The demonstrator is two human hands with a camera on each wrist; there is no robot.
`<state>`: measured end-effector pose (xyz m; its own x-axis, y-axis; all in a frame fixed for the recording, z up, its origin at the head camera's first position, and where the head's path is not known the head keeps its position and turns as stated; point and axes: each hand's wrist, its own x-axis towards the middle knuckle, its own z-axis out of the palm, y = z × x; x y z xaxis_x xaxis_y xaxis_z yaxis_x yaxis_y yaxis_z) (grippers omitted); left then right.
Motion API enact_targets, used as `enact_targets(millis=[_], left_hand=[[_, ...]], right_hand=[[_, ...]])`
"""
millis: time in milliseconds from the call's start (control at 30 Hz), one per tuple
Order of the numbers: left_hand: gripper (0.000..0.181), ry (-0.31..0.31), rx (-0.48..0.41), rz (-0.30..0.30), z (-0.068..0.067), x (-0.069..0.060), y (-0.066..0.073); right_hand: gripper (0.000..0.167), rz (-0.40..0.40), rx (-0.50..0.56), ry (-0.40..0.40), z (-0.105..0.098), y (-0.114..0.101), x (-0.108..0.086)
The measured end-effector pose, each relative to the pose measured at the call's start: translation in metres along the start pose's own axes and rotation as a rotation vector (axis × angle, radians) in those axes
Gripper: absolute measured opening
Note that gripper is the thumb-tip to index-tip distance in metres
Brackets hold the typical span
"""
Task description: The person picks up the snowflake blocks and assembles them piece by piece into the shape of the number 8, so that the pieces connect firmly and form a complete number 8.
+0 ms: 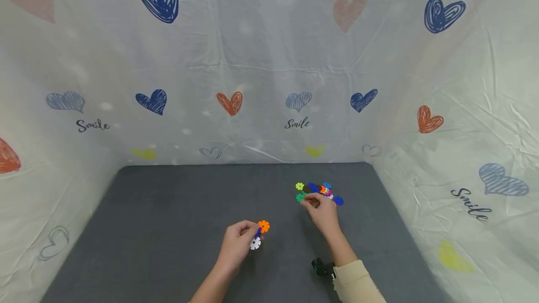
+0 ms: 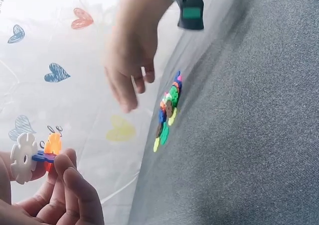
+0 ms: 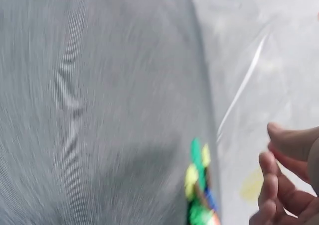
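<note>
My left hand (image 1: 237, 243) pinches a small joined piece of notched plastic snowflake discs above the table. It shows a white disc (image 2: 23, 158), a blue disc (image 2: 44, 157) and an orange disc (image 1: 264, 226). Some red shows behind the fingertips in the left wrist view. Over at the right, my right hand (image 1: 325, 214) hovers over a pile of loose snowflake discs (image 1: 312, 187). Its fingers (image 3: 269, 185) are loosely bent, and nothing shows between thumb and fingertips. Part of the pile is hidden behind that hand in the head view.
The dark grey table (image 1: 168, 228) reaches back to a pale curtain (image 1: 261, 36) printed with hearts and words. A black device (image 1: 322, 267) sits at the right wrist. One blue disc (image 1: 338, 200) lies at the pile's right edge.
</note>
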<state>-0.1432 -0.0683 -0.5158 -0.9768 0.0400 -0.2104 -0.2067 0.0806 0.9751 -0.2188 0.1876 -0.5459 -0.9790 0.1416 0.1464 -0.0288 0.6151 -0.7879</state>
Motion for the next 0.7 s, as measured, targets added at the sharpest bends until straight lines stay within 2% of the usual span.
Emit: enact_targets(millis=[167, 267, 433, 533, 700], left_hand=[[0.023, -0.004, 0.009, 0.003, 0.001, -0.002, 0.002], [0.023, -0.009, 0.013, 0.002, 0.001, -0.003, 0.003], [0.024, -0.012, 0.029, -0.004, 0.001, -0.002, 0.004], [0.025, -0.008, 0.036, -0.013, 0.002, -0.002, 0.005], [0.027, -0.008, 0.016, -0.004, 0.0, -0.005, 0.007]], right_hand=[[0.028, 0.049, -0.228, 0.017, 0.0, 0.021, 0.017], [0.035, 0.079, -0.301, 0.013, 0.002, 0.028, 0.021], [0.036, 0.118, -0.393, 0.01, 0.004, 0.036, 0.023], [0.031, 0.131, -0.403, 0.01, 0.004, 0.038, 0.025], [0.02, 0.156, -0.337, 0.013, 0.005, 0.039, 0.024]])
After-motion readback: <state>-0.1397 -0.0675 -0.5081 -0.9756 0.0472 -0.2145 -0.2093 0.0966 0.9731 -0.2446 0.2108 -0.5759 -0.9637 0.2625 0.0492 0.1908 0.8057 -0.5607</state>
